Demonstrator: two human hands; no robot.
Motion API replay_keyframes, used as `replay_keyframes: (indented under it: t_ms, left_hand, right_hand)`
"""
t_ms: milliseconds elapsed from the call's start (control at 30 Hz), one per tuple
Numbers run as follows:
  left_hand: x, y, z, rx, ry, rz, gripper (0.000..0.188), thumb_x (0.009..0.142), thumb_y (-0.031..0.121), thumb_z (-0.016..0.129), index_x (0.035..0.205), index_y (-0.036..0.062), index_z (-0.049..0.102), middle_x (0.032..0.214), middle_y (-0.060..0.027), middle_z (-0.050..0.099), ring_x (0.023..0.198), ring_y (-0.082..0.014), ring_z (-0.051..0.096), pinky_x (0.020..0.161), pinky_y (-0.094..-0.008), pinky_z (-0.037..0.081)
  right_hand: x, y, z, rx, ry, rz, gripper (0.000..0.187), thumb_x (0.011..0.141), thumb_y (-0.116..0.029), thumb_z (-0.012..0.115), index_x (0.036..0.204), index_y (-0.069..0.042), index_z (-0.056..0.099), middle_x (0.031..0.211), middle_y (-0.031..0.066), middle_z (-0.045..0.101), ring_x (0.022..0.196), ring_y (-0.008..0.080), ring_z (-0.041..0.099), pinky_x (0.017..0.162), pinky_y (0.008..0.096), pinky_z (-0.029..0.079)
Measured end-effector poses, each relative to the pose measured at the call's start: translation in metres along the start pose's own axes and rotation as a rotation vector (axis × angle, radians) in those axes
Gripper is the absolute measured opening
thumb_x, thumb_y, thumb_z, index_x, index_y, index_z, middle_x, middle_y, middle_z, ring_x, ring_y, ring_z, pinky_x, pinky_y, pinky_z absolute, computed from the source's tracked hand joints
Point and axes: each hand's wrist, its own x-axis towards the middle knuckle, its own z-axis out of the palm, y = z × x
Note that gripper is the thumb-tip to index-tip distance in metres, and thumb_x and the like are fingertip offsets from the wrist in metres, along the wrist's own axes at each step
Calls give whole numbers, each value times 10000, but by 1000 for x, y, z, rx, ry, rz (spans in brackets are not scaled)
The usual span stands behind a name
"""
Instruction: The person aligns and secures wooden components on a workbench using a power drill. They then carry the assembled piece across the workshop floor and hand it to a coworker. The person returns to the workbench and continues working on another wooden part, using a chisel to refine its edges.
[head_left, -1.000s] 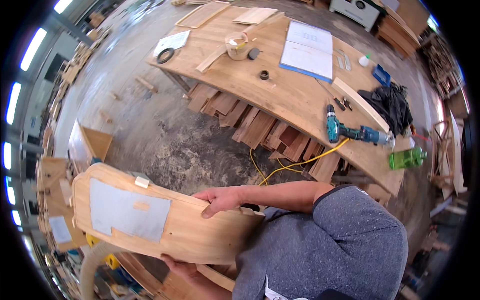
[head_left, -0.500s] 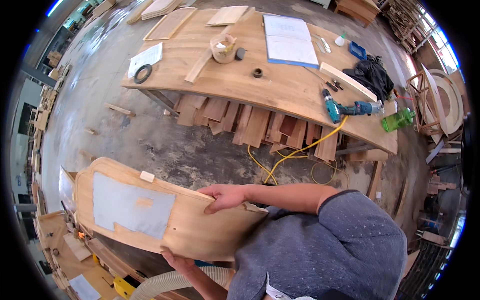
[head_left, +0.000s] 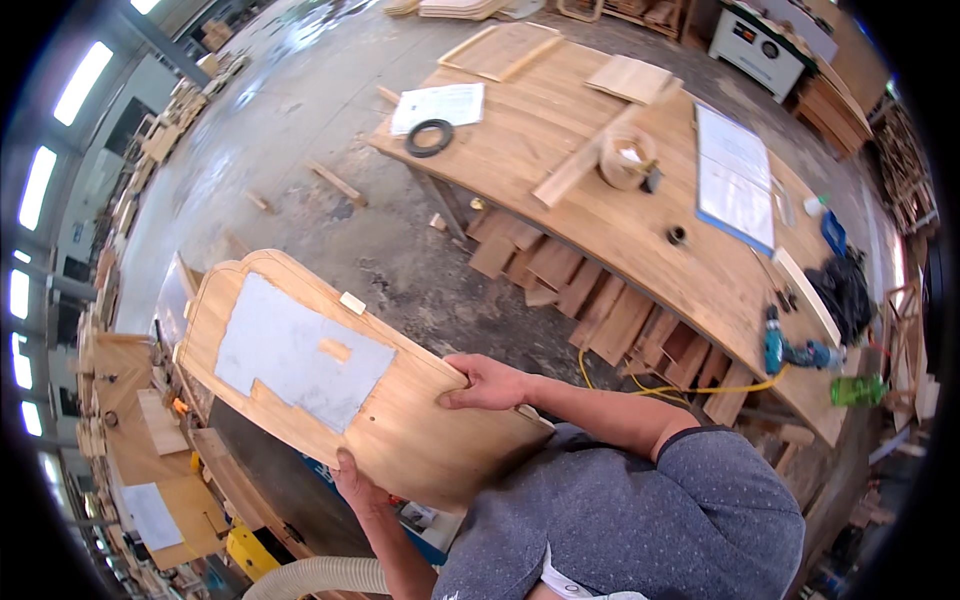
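head view shows left fingers (head_left: 346, 466) and right fingers (head_left: 464, 393) gripping a wooden panel (head_left: 410, 425) by opposite edges, most fingertips hidden beneath.

pale wooden panel (head_left: 430, 425) | rounded far end | grey patch (head_left: 290, 350) on face | 1 small block (head_left: 352, 303) at edge | held aslant, pointing forward-left

Board (head_left: 425, 445) under my fingers (head_left: 458, 399): pale wood, smooth, grained, its grey patch (head_left: 295, 345) matt. My shirt (head_left: 620, 500): speckled grey cloth, matt. Table (head_left: 540, 115): smooth, grained wood; bottle (head_left: 858, 390): green see-through plastic.
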Motion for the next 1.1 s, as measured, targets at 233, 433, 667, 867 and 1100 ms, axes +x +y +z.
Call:
replay_keyframes:
  t_ms: [233, 433, 667, 867, 1100]
  left_hand:
    - [93, 43, -2, 28, 155, 105, 853, 863, 414, 757, 1471, -14, 338, 1365, -199, 536, 1194, -350, 581, 985, -505, 515]
    - [176, 50, -27, 5, 210, 48, 891, 856, 494, 732, 1486, 6, 334, 1418, -183, 497, 1246, -349, 540, 1005, -497, 500]
    - [341, 88, -58, -51, 193, 41, 868, 859, 499, 724, 1471, 2, 361, 1410, -193, 503, 1233, -355, 549, 1005, -496, 494]
    - [492, 126, -82, 38, 118, -9, 860, 864, 495, 723, 1466, -5, 367, 1408, -183, 511, 1233, -352, 549, 1015, -495, 487]
    - [643, 123, -68, 31, 74, -151, 836, 877, 499, 713, 1442, -29, 395, 1401, -198, 511, 1232, -360, 549, 1010, -521, 488]
  right_hand:
    - [137, -65, -21, -44, -101, -13, 381, 871, -178, 688, 1199, -7, 596, 1090, 77, 677, 1018, 136, 599, 905, 316, 483]
    - [256, -73, -35, -142, -190, 54, 371, 867, -208, 680, 1161, 3, 598, 1046, 92, 686, 989, 153, 608, 881, 323, 486]
    - [426, -92, -41, -157, -146, 36, 390, 856, -237, 686, 1152, 2, 601, 1032, 108, 687, 975, 177, 620, 865, 337, 489]
    - [538, -130, -59, -178, -29, 65, 402, 866, -228, 686, 1181, 5, 597, 1057, 110, 690, 985, 181, 627, 863, 331, 495]
    - [638, -136, -120, -76, 106, 85, 398, 877, -219, 686, 1197, 0, 597, 1058, 92, 685, 982, 161, 618, 866, 322, 496]
